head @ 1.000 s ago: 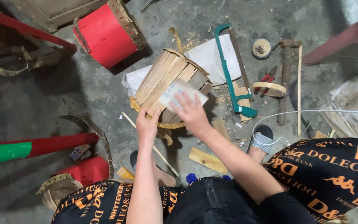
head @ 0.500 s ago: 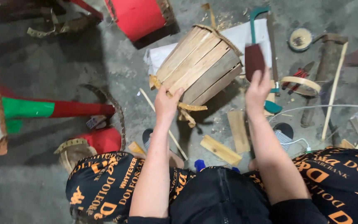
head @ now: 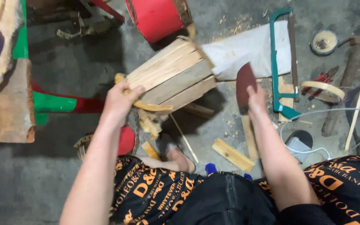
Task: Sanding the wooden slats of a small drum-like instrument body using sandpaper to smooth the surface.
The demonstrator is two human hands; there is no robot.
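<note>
Two hands work here: the left hand point(head: 119, 100) grips the near rim of a wooden-stave barrel point(head: 171, 75); the right hand point(head: 256, 98) pinches dark sandpaper point(head: 245, 83) just right of it.

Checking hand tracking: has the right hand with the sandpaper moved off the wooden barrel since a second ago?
Yes. The right hand with the sandpaper has moved right, off the wooden barrel, toward the green saw.
</note>
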